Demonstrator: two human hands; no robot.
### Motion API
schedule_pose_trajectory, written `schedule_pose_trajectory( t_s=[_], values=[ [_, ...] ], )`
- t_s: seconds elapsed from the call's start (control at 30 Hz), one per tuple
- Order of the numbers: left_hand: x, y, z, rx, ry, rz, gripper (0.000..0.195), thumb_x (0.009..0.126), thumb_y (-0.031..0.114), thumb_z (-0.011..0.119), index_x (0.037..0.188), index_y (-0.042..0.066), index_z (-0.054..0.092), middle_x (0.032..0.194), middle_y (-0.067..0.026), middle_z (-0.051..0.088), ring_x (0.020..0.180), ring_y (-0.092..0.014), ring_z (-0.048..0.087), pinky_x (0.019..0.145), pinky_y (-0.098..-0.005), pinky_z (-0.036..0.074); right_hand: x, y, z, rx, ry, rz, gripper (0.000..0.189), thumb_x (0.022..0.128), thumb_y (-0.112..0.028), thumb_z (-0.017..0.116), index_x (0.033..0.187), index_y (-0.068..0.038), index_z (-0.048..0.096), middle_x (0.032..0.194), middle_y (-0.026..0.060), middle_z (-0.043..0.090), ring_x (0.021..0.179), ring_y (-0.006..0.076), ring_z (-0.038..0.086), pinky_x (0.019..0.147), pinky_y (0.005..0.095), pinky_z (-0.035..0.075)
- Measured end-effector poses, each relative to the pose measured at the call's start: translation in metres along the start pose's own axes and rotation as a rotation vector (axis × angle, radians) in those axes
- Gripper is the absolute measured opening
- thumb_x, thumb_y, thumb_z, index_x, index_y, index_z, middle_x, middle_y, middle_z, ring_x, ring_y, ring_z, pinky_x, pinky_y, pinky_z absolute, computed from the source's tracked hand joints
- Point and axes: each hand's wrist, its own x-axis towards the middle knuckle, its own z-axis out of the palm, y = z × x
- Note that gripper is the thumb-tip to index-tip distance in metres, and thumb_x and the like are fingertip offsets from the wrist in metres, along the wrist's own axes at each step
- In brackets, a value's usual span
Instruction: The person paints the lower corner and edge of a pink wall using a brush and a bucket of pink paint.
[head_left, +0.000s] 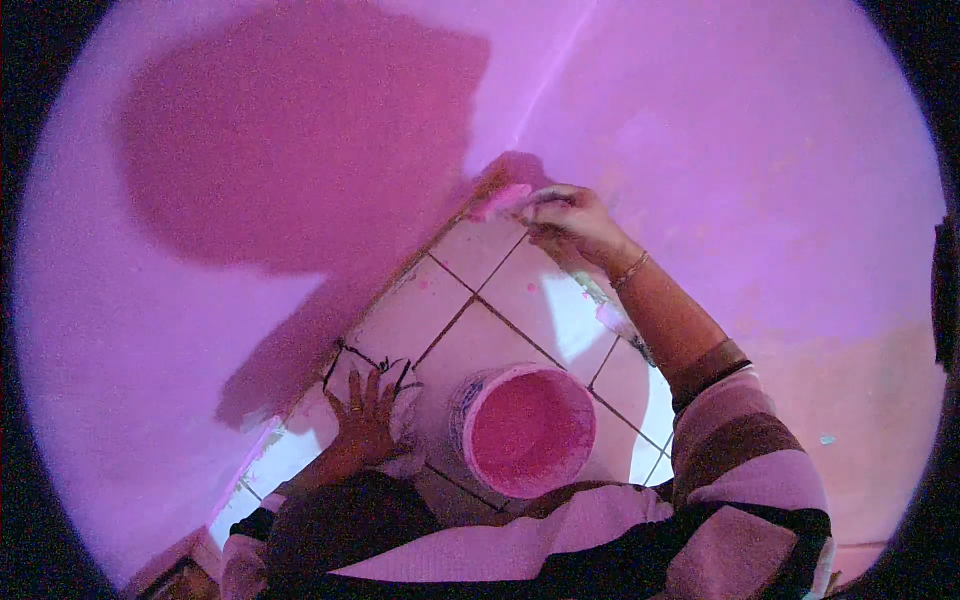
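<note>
My right hand (577, 221) grips what looks like a paintbrush. Its pink-coated bristles (501, 201) lie low in the corner, where the two walls meet the tiled floor; the handle is mostly hidden by my fingers. On the left, my left hand (364, 420) rests with fingers spread on a crumpled pale sheet or cloth (405, 416) with dark markings, on the floor by the left wall. Between my arms and close to my body stands an open bucket (466, 420) holding pink paint (529, 435).
The left wall (90, 300) and right wall (750, 187) look pink to violet, with a paler patch low on the right wall (847, 420). Pink drops (532, 287) dot the light floor tiles (487, 337). My shadow (300, 142) covers part of the left wall.
</note>
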Motion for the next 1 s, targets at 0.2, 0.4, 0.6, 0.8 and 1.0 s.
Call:
schedule_pose_trajectory(
  t_s=[0.2, 0.4, 0.6, 0.8, 1.0],
  values=[
    [0.001, 0.005, -0.015, -0.056, -0.095, 0.015, 0.112, 0.065, 0.076, 0.056, 0.144, 0.006, 0.021, 0.152, -0.0207, -0.005, 0.135, -0.049, -0.011, 0.091, -0.0785, -0.005, -0.023, -0.002, -0.014, 0.279, -0.063, 0.131, 0.022, 0.089, -0.015, 0.057, 0.1, 0.004, 0.059, 0.088, 0.012, 0.064, 0.066, 0.0193, 0.059, 0.061, 0.0294, 0.052],
    [-0.001, 0.006, -0.018, -0.049, -0.096, 0.002, 0.113, 0.064, 0.074, 0.059, 0.144, 0.005, 0.02, 0.151, -0.0223, -0.005, 0.135, -0.05, -0.012, 0.09, -0.0792, -0.004, -0.034, -0.011, -0.004, 0.181, 0.111, 0.233, 0.021, 0.088, -0.012, 0.056, 0.101, 0.004, 0.057, 0.086, 0.0122, 0.063, 0.063, 0.0176, 0.058, 0.051, 0.0289, 0.048],
    [0.005, 0.001, 0.009, 0.102, 0.22, 0.022, 0.078, 0.079, 0.059, 0.048, 0.144, 0.022, 0.025, 0.151, -0.009, 0.017, 0.137, -0.044, 0.011, 0.091, -0.0775, 0.006, -0.003, 0.025, -0.003, 0.032, 0.04, 0.084, 0.034, 0.087, -0.02, 0.058, 0.116, -0.004, 0.051, 0.072, 0.0047, 0.058, 0.054, 0.0143, 0.054, 0.044, 0.0267, 0.042],
    [0.002, -0.002, -0.003, -0.068, -0.076, 0.014, 0.111, 0.066, 0.074, 0.057, 0.144, 0.006, 0.02, 0.151, -0.0212, -0.004, 0.135, -0.05, -0.012, 0.09, -0.0793, -0.004, 0.033, 0.039, 0.017, -0.65, 0.221, 0.079, 0.041, 0.088, -0.021, 0.053, 0.127, -0.015, 0.04, 0.066, 0.0046, 0.055, 0.053, 0.0145, 0.054, 0.042, 0.0303, 0.042],
    [0.006, 0.0, -0.002, -0.04, -0.012, 0.044, 0.109, 0.066, 0.072, 0.059, 0.144, 0.006, 0.019, 0.151, -0.0212, -0.004, 0.135, -0.05, -0.011, 0.09, -0.0791, -0.005, 0.113, 0.106, 0.009, -0.788, 0.258, 0.061, 0.017, 0.088, -0.02, 0.054, 0.095, -0.005, 0.054, 0.061, 0.0051, 0.054, 0.05, 0.0155, 0.054, 0.04, 0.0323, 0.041]
  ],
)
